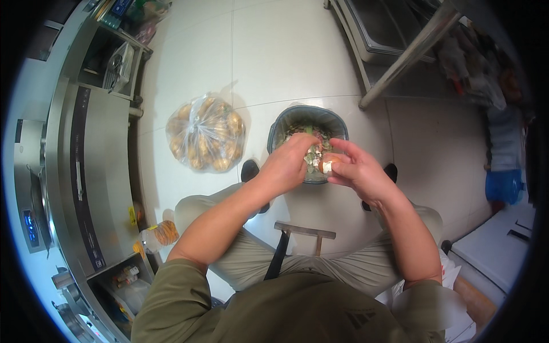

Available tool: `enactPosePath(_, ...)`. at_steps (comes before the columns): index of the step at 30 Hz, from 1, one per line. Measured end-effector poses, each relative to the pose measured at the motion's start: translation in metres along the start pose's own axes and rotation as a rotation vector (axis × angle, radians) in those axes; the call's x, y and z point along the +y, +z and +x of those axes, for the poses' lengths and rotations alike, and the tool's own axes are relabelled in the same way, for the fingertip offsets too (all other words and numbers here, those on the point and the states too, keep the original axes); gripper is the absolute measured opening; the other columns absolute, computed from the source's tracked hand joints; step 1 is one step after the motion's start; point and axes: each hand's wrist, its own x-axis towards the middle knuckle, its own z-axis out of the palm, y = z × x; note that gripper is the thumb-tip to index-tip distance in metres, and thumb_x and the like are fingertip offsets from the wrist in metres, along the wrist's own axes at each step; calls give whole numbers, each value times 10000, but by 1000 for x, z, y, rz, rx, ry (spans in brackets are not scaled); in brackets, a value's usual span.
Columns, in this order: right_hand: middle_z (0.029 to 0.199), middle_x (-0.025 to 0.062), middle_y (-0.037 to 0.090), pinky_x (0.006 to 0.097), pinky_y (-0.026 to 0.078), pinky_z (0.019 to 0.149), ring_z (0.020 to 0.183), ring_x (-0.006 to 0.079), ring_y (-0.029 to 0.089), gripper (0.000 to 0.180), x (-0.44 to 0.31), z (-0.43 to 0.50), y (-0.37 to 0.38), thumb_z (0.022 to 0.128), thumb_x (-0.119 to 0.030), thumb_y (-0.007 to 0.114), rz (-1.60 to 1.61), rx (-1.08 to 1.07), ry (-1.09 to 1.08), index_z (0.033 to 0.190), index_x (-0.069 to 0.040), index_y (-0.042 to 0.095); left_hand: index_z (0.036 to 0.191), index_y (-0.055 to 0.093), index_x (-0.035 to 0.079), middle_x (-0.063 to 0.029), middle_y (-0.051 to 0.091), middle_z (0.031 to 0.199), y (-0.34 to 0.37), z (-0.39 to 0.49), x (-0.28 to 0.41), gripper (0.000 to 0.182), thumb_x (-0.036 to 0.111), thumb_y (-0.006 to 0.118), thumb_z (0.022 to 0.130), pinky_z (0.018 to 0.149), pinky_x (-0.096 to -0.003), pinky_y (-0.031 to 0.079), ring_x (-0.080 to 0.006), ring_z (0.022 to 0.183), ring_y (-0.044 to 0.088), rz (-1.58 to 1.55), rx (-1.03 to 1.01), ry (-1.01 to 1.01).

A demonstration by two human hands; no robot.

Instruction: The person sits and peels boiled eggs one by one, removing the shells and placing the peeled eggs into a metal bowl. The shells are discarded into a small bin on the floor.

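Over a dark plastic bin (274, 141) on the floor, my right hand (358, 169) holds a small round orange-brown thing (328, 165) with a white patch, perhaps an egg in its shell; which food it is I cannot tell for certain. My left hand (291, 160) hovers over the bin's left side with fingers bent, and its fingertips are partly hidden, so I cannot tell if they hold anything. Inside the bin lie green leafy scraps, pale bits and reddish scraps (309, 128). Left of the bin stands a tied clear plastic bag of potatoes (206, 135).
A steel counter (103, 171) runs along the left, with a clear plastic bottle (156, 237) beside it. A metal rack leg (407, 55) stands at upper right. A blue water jug (504, 186) and a white appliance (489, 244) are at right. Between my legs is a stool edge (304, 230).
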Motion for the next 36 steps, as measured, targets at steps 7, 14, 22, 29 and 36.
enactPosePath(7,1443,103,605,330,596,898,1134,166,671,597,0,1,2,1048,-173,681,58,39,5,1579,-48,438,1510,561,48,-158,716,1335,-6,3,19,653,122,820,915,1035,-393,579,-257,1174,726,-307,-282,-11)
enactPosePath(14,701,3,528,377,410,577,662,119,495,263,10,10,4,919,-66,688,-830,502,-567,752,-63,485,1505,552,53,-187,727,1328,-22,4,21,657,149,828,916,980,-372,612,-259,1147,746,-256,-140,-353)
enactPosePath(22,664,-43,374,295,312,545,649,62,341,332,2,-1,12,869,30,653,-415,507,-769,746,-79,365,1525,526,65,-220,728,1326,-21,-1,21,716,191,844,896,990,-413,603,-347,1147,750,-143,-62,-266)
enactPosePath(29,974,35,662,275,482,784,906,103,578,524,12,11,16,957,-70,700,-343,377,-512,1459,-46,551,1470,539,63,-196,738,1318,-17,-5,15,697,227,876,882,954,-410,615,-340,1104,763,-110,-32,-208)
enactPosePath(36,1277,69,700,298,495,979,1163,129,608,637,22,13,4,1059,-300,666,-191,21,-133,1597,-17,477,1294,539,48,-137,755,1124,-7,-10,21,595,230,908,864,873,-399,623,-300,1030,768,-144,-25,-146)
